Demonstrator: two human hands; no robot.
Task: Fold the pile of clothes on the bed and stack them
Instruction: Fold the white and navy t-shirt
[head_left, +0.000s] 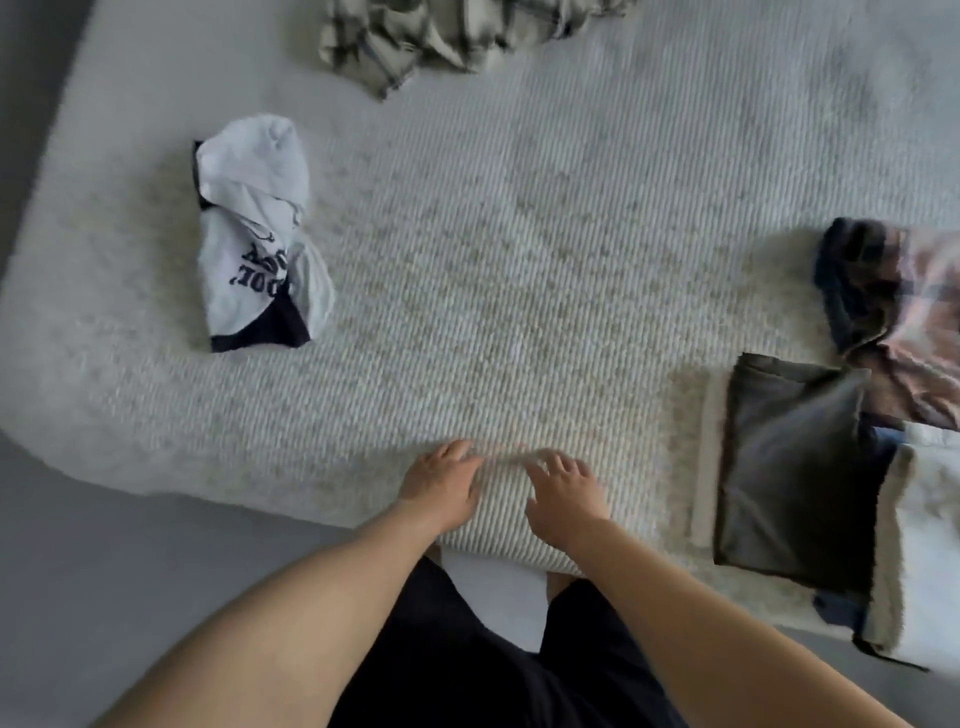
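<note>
A crumpled white shirt with dark trim and dark lettering (257, 244) lies on the left of the cream textured bed (519, 249). At the top edge lies a rumpled grey plaid garment (441, 36). On the right, a folded dark olive garment (795, 467) tops a stack, and a pink and dark plaid garment (904, 312) lies crumpled behind it. My left hand (441, 483) and my right hand (566, 488) hover side by side over the bed's near edge, fingers spread, holding nothing. The frame is motion-blurred.
Grey floor (78, 545) shows on the left and below the bed. A pale garment (935, 545) and a bit of blue cloth (839, 608) lie under and beside the olive one. My dark shorts (467, 665) fill the bottom middle.
</note>
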